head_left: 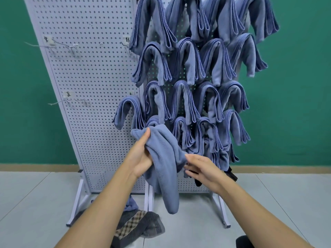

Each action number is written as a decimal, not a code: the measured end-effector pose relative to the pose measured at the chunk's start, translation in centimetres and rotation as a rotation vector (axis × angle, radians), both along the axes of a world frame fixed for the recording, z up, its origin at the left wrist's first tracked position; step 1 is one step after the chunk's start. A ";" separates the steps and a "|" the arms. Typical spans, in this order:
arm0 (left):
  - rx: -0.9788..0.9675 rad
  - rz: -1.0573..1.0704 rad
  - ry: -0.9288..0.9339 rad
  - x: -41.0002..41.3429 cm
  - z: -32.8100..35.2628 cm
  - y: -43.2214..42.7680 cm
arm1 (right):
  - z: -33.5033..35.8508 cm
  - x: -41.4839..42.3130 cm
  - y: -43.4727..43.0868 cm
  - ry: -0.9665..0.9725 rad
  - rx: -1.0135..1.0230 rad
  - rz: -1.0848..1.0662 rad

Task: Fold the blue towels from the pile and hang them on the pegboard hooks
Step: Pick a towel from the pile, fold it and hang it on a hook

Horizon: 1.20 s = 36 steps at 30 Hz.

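Observation:
A loose blue towel [164, 163] hangs down in front of the lower part of the pegboard. My left hand [143, 158] grips its upper end, thumb on top. My right hand [202, 169] is beside the towel's right edge, fingers straight and touching the cloth. Several folded blue towels [188, 68] hang in rows on hooks of the right pegboard panel [157, 72]. The left pegboard panel [86, 77] carries bare metal hooks [59, 102].
On the floor under my left forearm lie a small blue cloth [131, 204] and grey and checked cloths [141, 224]. The pegboard's white feet [77, 206] stand on the grey tiled floor. A green wall is behind. A dark object [243, 242] sits at the bottom right.

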<state>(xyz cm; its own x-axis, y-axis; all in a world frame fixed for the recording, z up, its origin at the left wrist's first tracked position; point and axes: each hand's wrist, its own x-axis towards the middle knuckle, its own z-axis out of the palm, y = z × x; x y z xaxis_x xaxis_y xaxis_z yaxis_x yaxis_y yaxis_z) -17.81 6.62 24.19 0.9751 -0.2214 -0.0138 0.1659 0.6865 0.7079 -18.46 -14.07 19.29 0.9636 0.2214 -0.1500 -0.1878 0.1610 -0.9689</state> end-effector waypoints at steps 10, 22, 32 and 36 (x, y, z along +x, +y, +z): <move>0.249 0.107 0.087 0.3 -0.9 2.3 | 1.9 1.0 -3.1 -0.130 0.241 -0.226; 0.499 0.322 0.147 0.7 -3.0 4.0 | 1.5 0.4 -6.8 -0.061 0.272 -0.280; 0.406 0.222 0.165 0.8 -2.9 3.4 | 1.3 -0.2 -7.6 -0.001 0.138 -0.352; 0.469 0.303 0.163 1.0 -3.3 3.3 | 0.4 0.2 -7.8 -0.032 0.052 -0.431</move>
